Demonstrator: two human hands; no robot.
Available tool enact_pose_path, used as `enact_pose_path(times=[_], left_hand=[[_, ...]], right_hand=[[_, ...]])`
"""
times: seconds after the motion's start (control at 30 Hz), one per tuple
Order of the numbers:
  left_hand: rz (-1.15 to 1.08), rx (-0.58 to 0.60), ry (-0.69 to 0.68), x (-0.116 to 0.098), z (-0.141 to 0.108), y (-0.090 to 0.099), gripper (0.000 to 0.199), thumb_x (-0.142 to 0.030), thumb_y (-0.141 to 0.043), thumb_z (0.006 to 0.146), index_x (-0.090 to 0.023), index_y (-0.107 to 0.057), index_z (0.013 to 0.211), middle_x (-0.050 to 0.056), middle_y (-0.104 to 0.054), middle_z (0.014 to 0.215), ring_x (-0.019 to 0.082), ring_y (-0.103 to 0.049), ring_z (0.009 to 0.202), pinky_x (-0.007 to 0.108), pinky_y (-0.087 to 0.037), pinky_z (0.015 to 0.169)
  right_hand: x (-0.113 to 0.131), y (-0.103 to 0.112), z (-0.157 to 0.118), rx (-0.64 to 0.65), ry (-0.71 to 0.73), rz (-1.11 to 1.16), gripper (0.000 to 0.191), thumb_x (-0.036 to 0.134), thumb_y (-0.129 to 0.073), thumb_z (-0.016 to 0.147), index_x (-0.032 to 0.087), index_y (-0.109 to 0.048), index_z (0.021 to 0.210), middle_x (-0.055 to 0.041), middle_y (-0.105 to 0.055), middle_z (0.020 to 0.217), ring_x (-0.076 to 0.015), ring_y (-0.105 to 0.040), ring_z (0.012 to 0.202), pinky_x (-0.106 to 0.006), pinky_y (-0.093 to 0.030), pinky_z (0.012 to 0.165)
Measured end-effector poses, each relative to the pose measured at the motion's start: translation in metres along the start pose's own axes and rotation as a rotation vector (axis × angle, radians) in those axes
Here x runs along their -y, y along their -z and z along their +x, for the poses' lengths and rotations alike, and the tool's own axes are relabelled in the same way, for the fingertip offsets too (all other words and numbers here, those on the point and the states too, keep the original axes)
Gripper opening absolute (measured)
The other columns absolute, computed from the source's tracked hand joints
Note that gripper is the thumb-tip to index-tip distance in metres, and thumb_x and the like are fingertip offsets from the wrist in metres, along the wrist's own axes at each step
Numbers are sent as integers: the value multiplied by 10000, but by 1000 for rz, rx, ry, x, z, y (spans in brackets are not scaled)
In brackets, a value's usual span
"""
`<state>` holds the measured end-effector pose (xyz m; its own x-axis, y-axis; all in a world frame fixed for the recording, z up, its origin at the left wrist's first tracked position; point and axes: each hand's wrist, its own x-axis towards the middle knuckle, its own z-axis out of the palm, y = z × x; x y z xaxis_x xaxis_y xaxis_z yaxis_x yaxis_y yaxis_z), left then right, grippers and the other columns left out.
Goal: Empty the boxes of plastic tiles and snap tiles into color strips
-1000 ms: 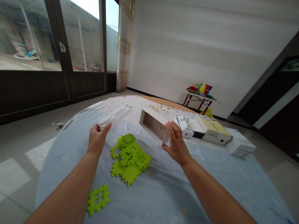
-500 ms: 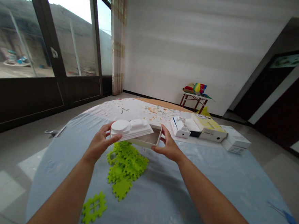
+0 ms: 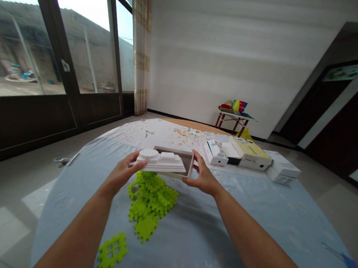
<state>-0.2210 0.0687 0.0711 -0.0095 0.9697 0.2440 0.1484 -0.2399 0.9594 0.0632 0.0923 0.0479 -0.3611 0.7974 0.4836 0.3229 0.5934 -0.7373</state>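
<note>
While the left hand (image 3: 122, 174) pinches the near left end of the white insert (image 3: 163, 162), thumb in front and fingers behind, the right hand (image 3: 204, 180) grips the right end of the open box (image 3: 192, 166), its thumb at the near corner and its fingers at the far one. The insert lies across the left and middle of the box's opening, leaving part of the grey inside in view at the right; whether its underside sits inside the walls, I cannot tell. Box and insert are held up over the counter (image 3: 208, 234), just beyond a heap of green tiles (image 3: 152, 201), whose far end they partly hide. A single tile (image 3: 112, 252) with a window-like grid lies apart, near the left forearm.

Farther off to the right stand a small carton (image 3: 217, 154) with a white moulded piece on it, a yellow carton (image 3: 253, 153) and a white carton (image 3: 282, 167), close together. A blue-handled tool (image 3: 349, 262) lies at the counter's right edge.
</note>
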Motion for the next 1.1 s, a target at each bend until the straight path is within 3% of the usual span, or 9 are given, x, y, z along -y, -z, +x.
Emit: enact_pose_path(times=[0.13, 0.33, 0.5, 0.57, 0.7, 0.77, 0.93, 1.1], left_hand=[[-3, -74, -52, 5, 1, -9, 635, -450, -662, 662, -201, -525, 1230, 87, -563, 1252, 284, -481, 1161, 392, -374, 962], [-117, -20, -50, 11, 2, -12, 696, -454, -641, 688, -206, -449, 1309, 65, -463, 1362, 268, -347, 1284, 372, -250, 1065], [-399, -36, 54, 9, 2, -8, 771, -615, -435, 755, -202, -303, 1393, 83, -524, 1301, 287, -483, 1174, 405, -406, 954], [-398, 1, 40, 10, 1, -3, 830, -633, -483, 714, -213, -280, 1401, 93, -537, 1284, 291, -496, 1159, 400, -416, 941], [-335, 92, 15, 13, -2, 8, 1027, -501, -722, 556, -234, -226, 1415, 122, -506, 1311, 316, -461, 1190, 395, -386, 967], [-312, 124, 51, 12, -3, 11, 1051, -404, -763, 541, -244, -205, 1417, 132, -499, 1314, 323, -470, 1180, 404, -389, 962], [-293, 140, 99, 7, -5, 9, 998, -289, -786, 522, -241, -284, 1384, 144, -485, 1322, 327, -479, 1171, 404, -408, 949], [-265, 74, 33, 9, -1, 16, 883, -278, -759, 578, -214, -332, 1348, 148, -451, 1339, 301, -470, 1181, 395, -410, 951]], right_hand=[[2, -5, 0, 24, -20, 38, 1010, 282, -746, 607, 285, -122, 1402, -113, -240, 1434, -252, -260, 1322, -453, -344, 1025], [2, -7, 3, 36, -61, 170, 986, 289, -741, 613, 256, -145, 1396, -135, -245, 1436, -249, -311, 1301, -455, -348, 1016], [11, -5, 13, 73, -42, 283, 934, 298, -737, 624, 265, -194, 1383, -126, -302, 1417, -244, -318, 1300, -453, -360, 1002], [15, -5, 15, 94, -41, 327, 906, 314, -720, 647, 267, -195, 1383, -125, -319, 1413, -240, -342, 1287, -453, -371, 992], [15, -5, 16, 130, -46, 373, 868, 351, -689, 677, 260, -193, 1383, -124, -337, 1411, -236, -386, 1259, -451, -393, 972], [10, -5, 15, 126, -44, 414, 842, 352, -686, 677, 257, -224, 1374, -121, -349, 1407, -242, -380, 1263, -452, -400, 963], [-4, -9, 12, 135, -77, 522, 761, 385, -665, 699, 263, -288, 1349, -111, -337, 1420, -261, -360, 1279, -473, -383, 970], [-14, -15, 12, 60, -170, 459, 862, 433, -667, 705, 263, -176, 1393, -147, -253, 1452, -254, -321, 1304, -481, -371, 978]])
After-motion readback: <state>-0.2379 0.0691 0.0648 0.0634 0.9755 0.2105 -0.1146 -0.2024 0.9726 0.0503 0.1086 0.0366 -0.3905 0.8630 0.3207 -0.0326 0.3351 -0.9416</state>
